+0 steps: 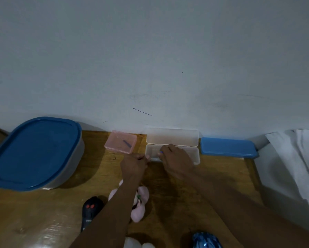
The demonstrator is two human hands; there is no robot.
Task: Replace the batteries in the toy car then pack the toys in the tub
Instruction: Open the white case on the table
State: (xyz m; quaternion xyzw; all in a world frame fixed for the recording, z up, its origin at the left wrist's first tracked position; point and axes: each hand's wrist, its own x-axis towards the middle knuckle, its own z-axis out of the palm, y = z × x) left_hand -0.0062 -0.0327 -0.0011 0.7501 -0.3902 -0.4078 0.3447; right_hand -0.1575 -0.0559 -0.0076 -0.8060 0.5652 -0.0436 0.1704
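One translucent, blue-lidded tub (pixel 35 153)

Blue-lidded tub (pixel 35 153), pink box (pixel 120 144)

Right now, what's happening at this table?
A person is reaching into the open clear case by the wall. The right hand dips into it, fingertips by something small and blue; the left hand is curled at its left edge. The tub has its blue lid on, and the pink soft toy lies on the table, not packed yet.
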